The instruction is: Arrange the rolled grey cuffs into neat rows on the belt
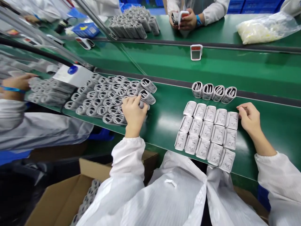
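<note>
My left hand point(134, 113), fingers curled down, touches the rolled gray cuffs point(102, 94) at left on the green surface point(162, 125). My right hand point(250, 118), thumb and forefinger pinched narrow, is beside the flat printed packets point(207, 130). Beyond them stand four folded cuffs point(219, 93).

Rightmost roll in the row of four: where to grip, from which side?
I'd pinch the end roll by its near and far faces, high up, right hand coming from above. It stands coil end up, and the neighbour sits tight on its left, leaving little finger room there. Its right side looks free.
</note>
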A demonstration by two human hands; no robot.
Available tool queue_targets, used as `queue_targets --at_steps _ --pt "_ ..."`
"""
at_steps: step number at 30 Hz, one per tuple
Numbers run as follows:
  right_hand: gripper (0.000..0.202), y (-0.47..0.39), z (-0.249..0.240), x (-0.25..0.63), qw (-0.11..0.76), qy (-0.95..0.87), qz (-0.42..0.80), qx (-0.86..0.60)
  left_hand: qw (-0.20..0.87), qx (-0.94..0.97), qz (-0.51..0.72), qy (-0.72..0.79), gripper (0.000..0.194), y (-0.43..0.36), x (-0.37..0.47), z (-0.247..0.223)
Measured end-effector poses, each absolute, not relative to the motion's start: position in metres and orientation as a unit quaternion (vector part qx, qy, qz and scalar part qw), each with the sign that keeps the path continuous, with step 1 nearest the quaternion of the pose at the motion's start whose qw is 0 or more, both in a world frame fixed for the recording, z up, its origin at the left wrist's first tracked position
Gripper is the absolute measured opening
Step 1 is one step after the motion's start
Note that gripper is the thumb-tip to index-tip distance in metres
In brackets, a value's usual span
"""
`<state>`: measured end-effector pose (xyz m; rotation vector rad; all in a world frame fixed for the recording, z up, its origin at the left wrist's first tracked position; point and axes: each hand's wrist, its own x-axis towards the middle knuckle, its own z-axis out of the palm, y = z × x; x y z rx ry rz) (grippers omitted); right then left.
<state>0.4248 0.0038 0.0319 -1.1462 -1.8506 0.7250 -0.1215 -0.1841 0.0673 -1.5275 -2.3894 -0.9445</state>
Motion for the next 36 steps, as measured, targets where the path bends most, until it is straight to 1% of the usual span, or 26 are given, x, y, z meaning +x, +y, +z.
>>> queue_targets --at_steps 4,11,15,20,24,34,36 --pt "0.019 0.005 0.031 0.424 0.411 -0.731 0.290 -0.460 0.062 -0.512 -0.284 -0.808 0.051 -0.186 -0.119 0.069" --pt "0.018 0.005 0.034 0.424 0.410 -0.730 0.286 -0.466 0.108 -0.536 -0.287 -0.787 0.047 -0.184 -0.111 0.056" --pt "0.018 0.004 0.036 0.424 0.403 -0.729 0.287 -0.473 0.073 -0.552 -0.277 -0.783 0.050 -0.184 -0.110 0.058" --pt "0.016 0.003 0.037 0.425 0.399 -0.734 0.281 -0.472 0.022 -0.602 -0.295 -0.741 0.064 -0.202 -0.120 0.069" --pt "0.018 0.001 0.041 0.423 0.391 -0.739 0.272 -0.476 0.006 -0.599 -0.298 -0.743 0.075 -0.217 -0.128 0.073" --pt "0.022 0.000 0.044 0.421 0.374 -0.746 0.254 -0.488 -0.072 -0.612 -0.281 -0.736 0.083 -0.227 -0.129 0.089" --pt "0.021 0.000 0.043 0.422 0.377 -0.748 0.255 -0.483 -0.069 -0.607 -0.262 -0.747 0.079 -0.227 -0.128 0.093"
